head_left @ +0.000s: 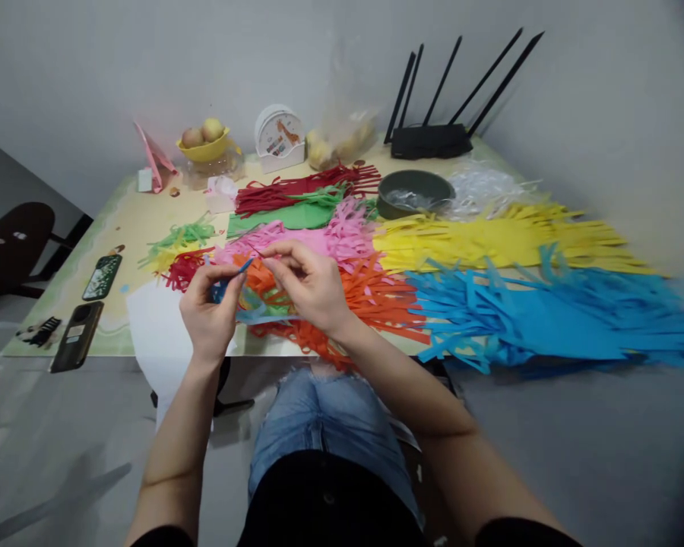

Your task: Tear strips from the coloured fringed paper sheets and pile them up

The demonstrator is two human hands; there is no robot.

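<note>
Over the front of the table, my left hand [208, 308] is closed in a pinch on a blue paper strip [246, 266]. My right hand [308, 281] is close beside it, thumb and forefinger pinched on a thin dark reddish sliver, too small to tell its kind. Below and around both hands lie orange fringed paper [370, 292] and pink fringed paper [313, 241]. A small red fringed bunch [185, 270] lies left of my left hand. Further right spreads blue fringed paper [575, 319], with yellow fringed paper [490, 239] behind it.
Red fringed paper [296, 190] and green paper [285, 220] lie farther back. A dark bowl [391, 205] stands near a black router [430, 142]. Two phones, one with a patterned back [102, 277] and one dark [77, 336], lie left. White paper [153, 327] hangs over the front edge.
</note>
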